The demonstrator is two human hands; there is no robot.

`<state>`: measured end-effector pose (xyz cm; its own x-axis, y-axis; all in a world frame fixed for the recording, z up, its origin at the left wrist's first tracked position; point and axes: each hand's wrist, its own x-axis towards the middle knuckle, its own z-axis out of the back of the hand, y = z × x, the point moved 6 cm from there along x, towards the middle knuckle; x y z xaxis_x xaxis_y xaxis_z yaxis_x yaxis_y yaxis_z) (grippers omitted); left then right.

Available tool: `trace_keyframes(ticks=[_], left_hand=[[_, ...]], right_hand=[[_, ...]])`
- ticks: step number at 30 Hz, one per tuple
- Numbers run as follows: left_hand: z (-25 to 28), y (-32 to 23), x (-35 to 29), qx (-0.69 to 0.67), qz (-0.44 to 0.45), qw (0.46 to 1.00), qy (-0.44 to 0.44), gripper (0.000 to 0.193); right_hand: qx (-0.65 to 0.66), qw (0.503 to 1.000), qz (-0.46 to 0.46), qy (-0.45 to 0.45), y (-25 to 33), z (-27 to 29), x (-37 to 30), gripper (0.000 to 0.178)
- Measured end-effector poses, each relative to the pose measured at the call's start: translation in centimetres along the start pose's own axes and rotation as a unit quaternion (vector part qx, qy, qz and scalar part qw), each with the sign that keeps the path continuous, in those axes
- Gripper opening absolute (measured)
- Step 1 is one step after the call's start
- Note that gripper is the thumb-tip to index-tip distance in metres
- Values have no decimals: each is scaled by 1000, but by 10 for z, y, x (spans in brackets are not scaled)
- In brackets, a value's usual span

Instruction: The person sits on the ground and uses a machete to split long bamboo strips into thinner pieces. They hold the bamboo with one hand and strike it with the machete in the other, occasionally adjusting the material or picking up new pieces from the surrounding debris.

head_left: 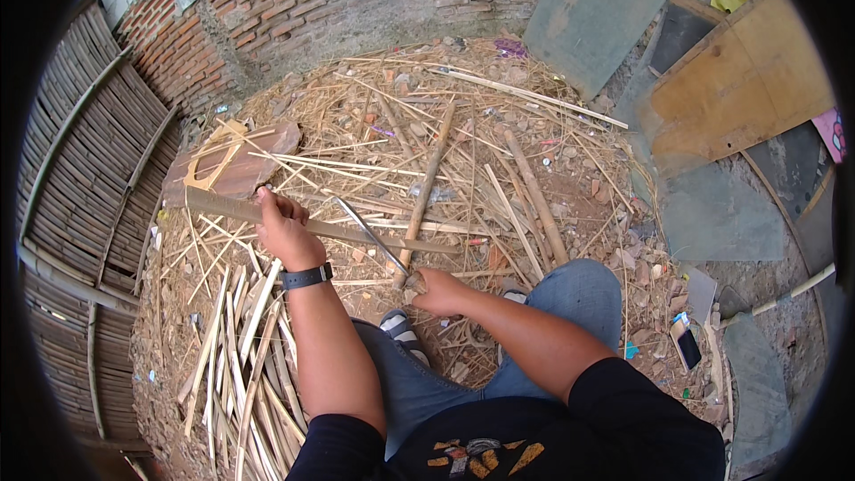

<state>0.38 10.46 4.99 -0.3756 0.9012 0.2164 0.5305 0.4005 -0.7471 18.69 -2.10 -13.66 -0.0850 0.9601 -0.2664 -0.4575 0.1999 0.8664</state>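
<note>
My left hand (289, 230), with a dark watch on its wrist, is closed around a long bamboo piece (221, 204). The piece runs roughly sideways in front of me, its right end reaching past my right hand. In my right hand (436, 292) is a machete (362, 225), gripped by its handle near my knees. Its narrow blade slants up and to the left, across the bamboo piece in this view. Whether blade and bamboo touch, I cannot tell.
A heap of split bamboo strips (254, 374) lies at my lower left. Round poles (432, 169) and thin sticks cover the rubble ahead. A phone (686, 343) lies at right, near grey sheets (721, 214). A brick wall (356, 0) and bamboo fence (76, 169) stand around.
</note>
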Motion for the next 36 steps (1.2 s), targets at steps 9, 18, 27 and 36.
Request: trace_keyframes(ticks=[9,18,27,36], left_hand=[[-1,1,-1,6,6,1000,7,37],[0,2,-2,1,1,1000,9,36],[-1,8,2,-20,23,999,34,34],[4,-2,0,-19,12,1000,14,37]], right_hand=[[18,999,-30,29,6,2,-5,55],[-53,998,4,-26,5,8,-2,55],[-63,998,4,-6,2,16,0,60],[-56,998,16,-6,9,9,-3,54]])
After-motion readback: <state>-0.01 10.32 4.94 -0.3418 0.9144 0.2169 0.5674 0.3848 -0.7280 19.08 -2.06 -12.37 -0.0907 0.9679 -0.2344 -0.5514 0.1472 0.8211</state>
